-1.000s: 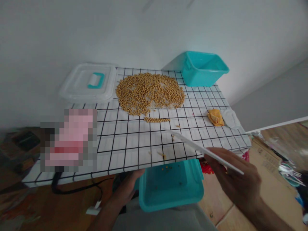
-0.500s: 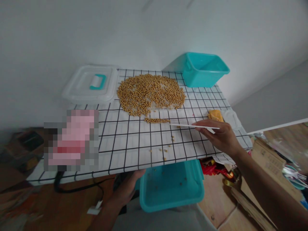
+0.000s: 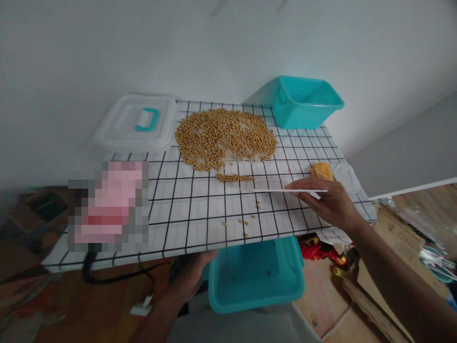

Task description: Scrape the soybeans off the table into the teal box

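My right hand (image 3: 330,204) pinches a thin white card (image 3: 282,190), held edge-down and nearly flat over the grid-patterned tablecloth (image 3: 193,209). The card's far end sits just below a short row of yellow beans (image 3: 233,177). A large pile of beans (image 3: 224,136) lies further back. A few stray beans (image 3: 246,221) dot the cloth near the front edge. My left hand (image 3: 196,274) grips the left rim of a teal tub (image 3: 255,276) held under the table's front edge, fingers partly hidden by the table.
A second teal tub (image 3: 307,102) stands at the back right. A clear lid with a teal handle (image 3: 137,122) lies at the back left. An orange cloth (image 3: 321,171) rests near the right edge. Clutter covers the floor on the right.
My right hand swung the card up from over the tub to the table beside the bean row, then lowered it slightly. Several beans landed in the tub. The left hand stayed put.
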{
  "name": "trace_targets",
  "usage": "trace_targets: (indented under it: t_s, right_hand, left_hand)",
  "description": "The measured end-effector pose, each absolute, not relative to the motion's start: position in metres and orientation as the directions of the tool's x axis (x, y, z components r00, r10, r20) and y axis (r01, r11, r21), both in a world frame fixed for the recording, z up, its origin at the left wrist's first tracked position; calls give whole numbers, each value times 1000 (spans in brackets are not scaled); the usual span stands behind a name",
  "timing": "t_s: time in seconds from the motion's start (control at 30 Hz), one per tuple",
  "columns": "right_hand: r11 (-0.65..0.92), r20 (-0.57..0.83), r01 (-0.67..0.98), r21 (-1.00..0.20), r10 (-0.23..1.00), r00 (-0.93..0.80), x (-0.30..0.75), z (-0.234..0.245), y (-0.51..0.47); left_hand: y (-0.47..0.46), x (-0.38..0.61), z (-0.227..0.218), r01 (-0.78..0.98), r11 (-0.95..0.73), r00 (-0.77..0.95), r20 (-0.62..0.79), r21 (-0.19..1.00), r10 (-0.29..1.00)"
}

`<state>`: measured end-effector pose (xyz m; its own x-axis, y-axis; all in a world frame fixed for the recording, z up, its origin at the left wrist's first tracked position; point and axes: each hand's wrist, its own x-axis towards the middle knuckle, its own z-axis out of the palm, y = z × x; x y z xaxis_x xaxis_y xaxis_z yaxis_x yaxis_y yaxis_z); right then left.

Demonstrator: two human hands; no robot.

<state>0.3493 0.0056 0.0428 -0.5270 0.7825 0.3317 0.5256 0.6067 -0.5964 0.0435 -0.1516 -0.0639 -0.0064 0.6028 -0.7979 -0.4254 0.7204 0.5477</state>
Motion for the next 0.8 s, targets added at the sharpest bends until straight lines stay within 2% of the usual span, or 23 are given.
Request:
trace_targets:
  t_s: [0.3, 0.5, 0.8]
  right_hand:
    - [636, 333, 460, -620, 744, -579, 341, 41, -16]
    - [634, 314, 411, -655, 723, -615, 337, 43, -35]
    - [561, 297, 444, -699, 792, -533, 318, 42, -68]
  left_hand:
    - [-151, 45, -62, -377, 688, -31, -751, 620, 659]
    - [-148, 47, -57, -376, 693, -16, -752, 615, 658]
    - [-149, 45, -60, -396, 698, 77, -736, 597, 673]
